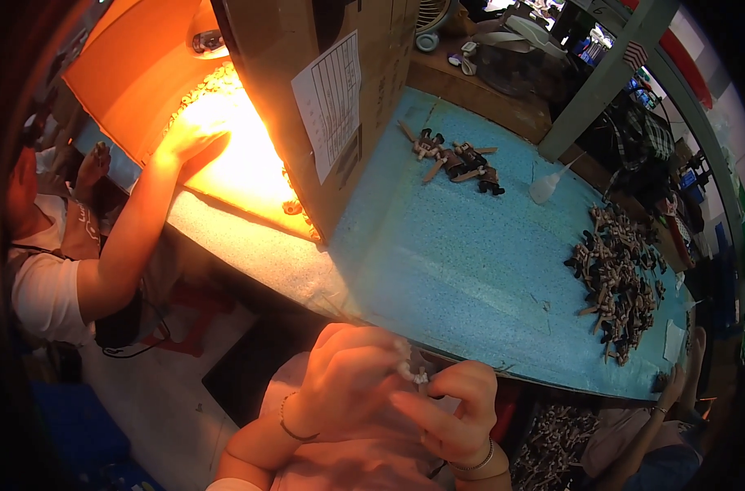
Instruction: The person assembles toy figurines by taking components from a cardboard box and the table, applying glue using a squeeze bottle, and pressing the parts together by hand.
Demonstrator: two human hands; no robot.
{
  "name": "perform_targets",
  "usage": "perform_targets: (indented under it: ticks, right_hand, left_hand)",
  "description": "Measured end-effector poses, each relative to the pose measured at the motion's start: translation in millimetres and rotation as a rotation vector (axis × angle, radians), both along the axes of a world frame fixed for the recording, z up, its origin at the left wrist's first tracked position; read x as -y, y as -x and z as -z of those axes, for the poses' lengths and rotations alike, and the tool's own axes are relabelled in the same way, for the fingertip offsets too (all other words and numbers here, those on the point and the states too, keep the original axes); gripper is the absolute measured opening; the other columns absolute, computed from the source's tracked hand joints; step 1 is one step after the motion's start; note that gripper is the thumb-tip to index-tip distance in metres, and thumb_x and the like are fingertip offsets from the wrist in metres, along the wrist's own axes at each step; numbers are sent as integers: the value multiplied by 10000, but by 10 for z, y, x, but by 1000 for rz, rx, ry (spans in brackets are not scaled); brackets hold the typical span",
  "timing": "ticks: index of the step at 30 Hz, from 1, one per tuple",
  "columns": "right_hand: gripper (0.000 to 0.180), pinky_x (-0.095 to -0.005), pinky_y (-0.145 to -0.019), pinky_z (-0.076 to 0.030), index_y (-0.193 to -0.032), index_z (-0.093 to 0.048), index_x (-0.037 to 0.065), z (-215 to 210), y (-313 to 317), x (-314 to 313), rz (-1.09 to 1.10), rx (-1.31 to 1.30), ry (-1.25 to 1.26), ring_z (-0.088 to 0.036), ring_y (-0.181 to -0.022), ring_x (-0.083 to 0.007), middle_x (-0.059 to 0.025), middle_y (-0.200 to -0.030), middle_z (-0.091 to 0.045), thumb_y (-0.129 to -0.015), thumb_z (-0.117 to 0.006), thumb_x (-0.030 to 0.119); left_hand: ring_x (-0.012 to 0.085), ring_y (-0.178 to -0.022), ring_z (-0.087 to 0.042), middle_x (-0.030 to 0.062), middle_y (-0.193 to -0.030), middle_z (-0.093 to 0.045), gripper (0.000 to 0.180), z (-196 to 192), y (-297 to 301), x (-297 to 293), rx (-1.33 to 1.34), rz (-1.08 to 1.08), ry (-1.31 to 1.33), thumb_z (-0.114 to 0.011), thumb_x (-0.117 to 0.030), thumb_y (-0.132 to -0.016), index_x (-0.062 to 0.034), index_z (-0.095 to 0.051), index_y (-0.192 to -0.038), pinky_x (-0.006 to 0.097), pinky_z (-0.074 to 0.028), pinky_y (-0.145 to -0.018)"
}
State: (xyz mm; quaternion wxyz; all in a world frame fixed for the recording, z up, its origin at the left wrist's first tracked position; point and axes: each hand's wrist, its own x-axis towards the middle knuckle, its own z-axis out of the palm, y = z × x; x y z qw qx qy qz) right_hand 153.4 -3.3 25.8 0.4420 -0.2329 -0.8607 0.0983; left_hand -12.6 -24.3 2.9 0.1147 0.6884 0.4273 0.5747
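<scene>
Close to my body, in front of the table's near edge, my left hand (pixel 348 372) and my right hand (pixel 454 409) meet with fingers pinched. Between their fingertips is a small pale jointed piece (pixel 420 377), like a part of a toy figure; both hands seem to grip it. Fingers hide most of it, so its exact shape cannot be made out. On the blue tabletop (pixel 438 270) beyond lie small brown, black and beige toy figures: a short row (pixel 454 162) farther off and a large heap (pixel 618 278) to the right.
An upright cardboard box (pixel 352 98) stands at left, brightly lit inside by a lamp (pixel 209 37). A co-worker's arm (pixel 131 233) reaches into it. Another person's arm (pixel 647 434) is at lower right, near more figures (pixel 553 438). A white-tipped bottle (pixel 544 188) stands near a metal post (pixel 606 82).
</scene>
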Motion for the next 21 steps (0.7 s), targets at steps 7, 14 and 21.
perform_targets:
  ticks: [7,14,21]
  right_hand:
    - [354,-301,-615,-430,-952,-680,137,2,-97,-63,51,-6,114,-516,-687,-185,-20,-792,-485,-608,-656,54]
    - [149,-311,-637,-434,-879,-621,37,-85,-1222,-1071,666,-37,-5,-553,-712,-236,-92,-805,-598,-778,-538,-34]
    - [260,-384,-738,-413,-1000,-591,24,-145,-2214,-1506,1219,443,-319,-540,-839,-318,-139,-916,-569,-758,-513,-32]
  left_hand:
    - [255,-812,-580,110,-980,-587,410,91,-120,-75,63,74,20,-712,-52,-666,-65,-497,-1014,343,-428,-722]
    - [296,-862,-543,139,-1054,-533,427,65,-60,-194,-190,30,344,-699,-85,-671,-20,-521,-1053,380,-440,-732]
    - [324,-937,-527,162,-1033,-516,293,83,-102,-990,-362,-35,159,-634,-71,-726,-12,-538,-996,387,-431,-781]
